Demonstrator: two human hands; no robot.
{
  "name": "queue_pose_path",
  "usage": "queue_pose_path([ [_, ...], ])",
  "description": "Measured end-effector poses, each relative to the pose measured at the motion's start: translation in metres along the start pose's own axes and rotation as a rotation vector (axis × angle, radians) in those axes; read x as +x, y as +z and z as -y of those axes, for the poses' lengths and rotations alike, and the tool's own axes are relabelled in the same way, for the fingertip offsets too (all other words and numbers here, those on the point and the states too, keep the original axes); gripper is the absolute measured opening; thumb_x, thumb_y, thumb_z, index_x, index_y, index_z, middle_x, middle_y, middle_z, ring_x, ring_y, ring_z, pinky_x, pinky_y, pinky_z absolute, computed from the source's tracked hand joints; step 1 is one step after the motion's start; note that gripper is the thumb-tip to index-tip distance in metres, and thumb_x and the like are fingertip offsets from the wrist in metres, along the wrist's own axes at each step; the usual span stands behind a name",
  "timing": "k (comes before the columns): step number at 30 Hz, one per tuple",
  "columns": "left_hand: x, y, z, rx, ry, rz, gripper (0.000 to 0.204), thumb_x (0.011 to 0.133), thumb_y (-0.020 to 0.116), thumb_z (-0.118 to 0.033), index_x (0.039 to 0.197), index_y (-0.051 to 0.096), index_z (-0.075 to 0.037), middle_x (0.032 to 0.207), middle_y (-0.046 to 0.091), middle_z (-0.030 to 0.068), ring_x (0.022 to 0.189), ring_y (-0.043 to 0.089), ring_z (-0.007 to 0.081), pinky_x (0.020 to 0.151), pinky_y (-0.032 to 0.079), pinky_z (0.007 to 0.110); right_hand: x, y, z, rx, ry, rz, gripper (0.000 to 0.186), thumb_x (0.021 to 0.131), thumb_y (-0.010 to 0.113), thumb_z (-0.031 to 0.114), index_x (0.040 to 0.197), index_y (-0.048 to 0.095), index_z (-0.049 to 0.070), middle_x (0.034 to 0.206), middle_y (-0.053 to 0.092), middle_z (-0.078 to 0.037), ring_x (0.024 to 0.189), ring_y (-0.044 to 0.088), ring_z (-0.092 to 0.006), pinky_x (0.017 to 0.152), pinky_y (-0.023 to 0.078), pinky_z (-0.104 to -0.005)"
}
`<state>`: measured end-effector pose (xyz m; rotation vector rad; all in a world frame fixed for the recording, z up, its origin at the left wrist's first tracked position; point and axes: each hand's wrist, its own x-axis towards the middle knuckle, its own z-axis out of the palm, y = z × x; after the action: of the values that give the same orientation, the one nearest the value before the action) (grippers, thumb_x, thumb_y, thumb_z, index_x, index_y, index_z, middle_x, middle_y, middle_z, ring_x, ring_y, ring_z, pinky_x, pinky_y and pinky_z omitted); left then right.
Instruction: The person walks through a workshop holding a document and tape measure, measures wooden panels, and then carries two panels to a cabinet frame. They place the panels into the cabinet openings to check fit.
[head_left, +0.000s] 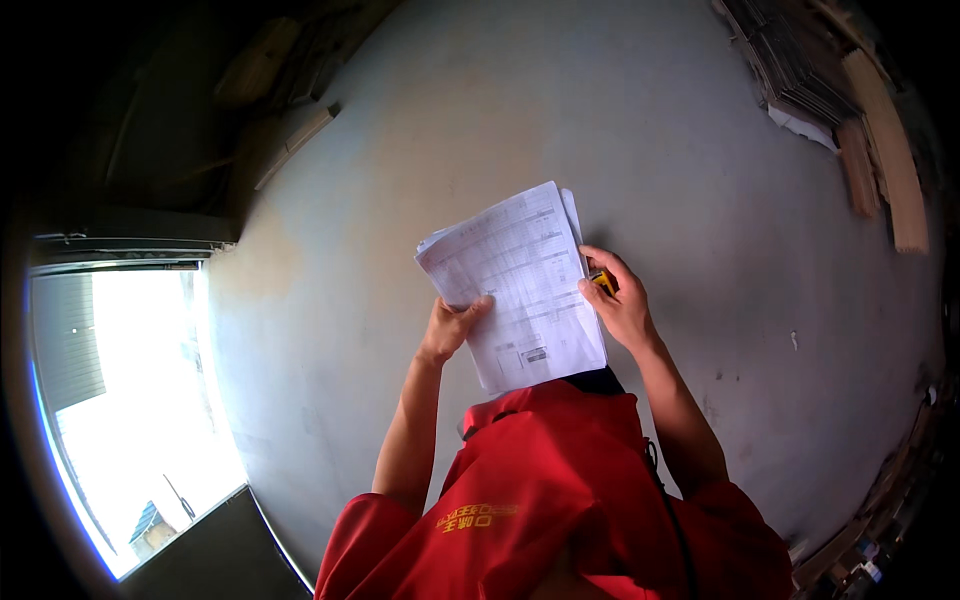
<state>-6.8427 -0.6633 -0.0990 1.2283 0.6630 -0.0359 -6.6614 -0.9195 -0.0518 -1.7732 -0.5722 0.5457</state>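
Holding a stack of papers two-handed, out front above the floor.
Left hand is clamped on one edge, thumb on the printed side, other fingers hidden underneath, probably so the loose sheets don't flop. Right hand steadies the opposite edge, fingers curled round a small yellow-and-black thing, maybe a tape measure, so I guess it's doing double duty.

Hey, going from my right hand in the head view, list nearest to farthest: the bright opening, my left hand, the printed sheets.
1. Printed sheets: their right edge is at your right hand.
2. Left hand: at the sheets' left side.
3. Bright opening: far off to the left.
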Motion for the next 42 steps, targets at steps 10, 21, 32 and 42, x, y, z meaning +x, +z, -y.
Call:
queue_pose_path([
  [10,0.383,-0.006,-0.261,-0.046,0.049,-0.099,0.034,0.096,0.077,-0.026,0.116,0.072,0.001,0.104,0.074,0.0045,0.094,0.069,0.0138,0.085,0.057,0.032,0.473,-0.073,0.029,0.28,0.292,0.062,0.032,0.098,0.074,0.022,0.076,0.056,0.008,0.068,0.043,0.009,0.062,0.034,-0.0012,0.054,0.03,-0.0224],
  [21,0.776,-0.012,-0.448,0.001,-0.042,0.0,0.029,0.098,0.071,-0.016,0.119,0.07,0.003,0.106,0.073,0.0067,0.097,0.067,0.017,0.088,0.056,0.035,0.853,-0.147,0.006,-0.301,0.187,-0.043,0.024,0.091,0.071,0.018,0.093,0.055,0.0,0.091,0.063,-0.015,0.081,0.065,-0.0295,0.075,0.053,-0.0394],
  [32,1.194,-0.033,-0.717,0.263,0.003,0.212,0.038,0.097,0.071,-0.01,0.133,0.063,0.001,0.119,0.07,0.0049,0.113,0.062,0.0179,0.102,0.05,0.037,1.289,-0.257,0.007,0.218,0.205,0.017,0.032,0.095,0.071,0.021,0.121,0.071,0.004,0.119,0.07,-0.012,0.105,0.065,-0.0227,0.093,0.051,-0.0362],
  [42,1.527,-0.067,-0.925,0.044,0.189,0.077,0.046,0.094,0.072,-0.002,0.138,0.059,-0.002,0.13,0.067,0.0051,0.12,0.061,0.0185,0.107,0.048,0.038,1.748,-0.332,0.068,-0.048,-0.065,0.237,0.037,0.096,0.069,0.024,0.128,0.065,0.005,0.114,0.066,-0.013,0.098,0.066,-0.0272,0.086,0.053,-0.038],
])
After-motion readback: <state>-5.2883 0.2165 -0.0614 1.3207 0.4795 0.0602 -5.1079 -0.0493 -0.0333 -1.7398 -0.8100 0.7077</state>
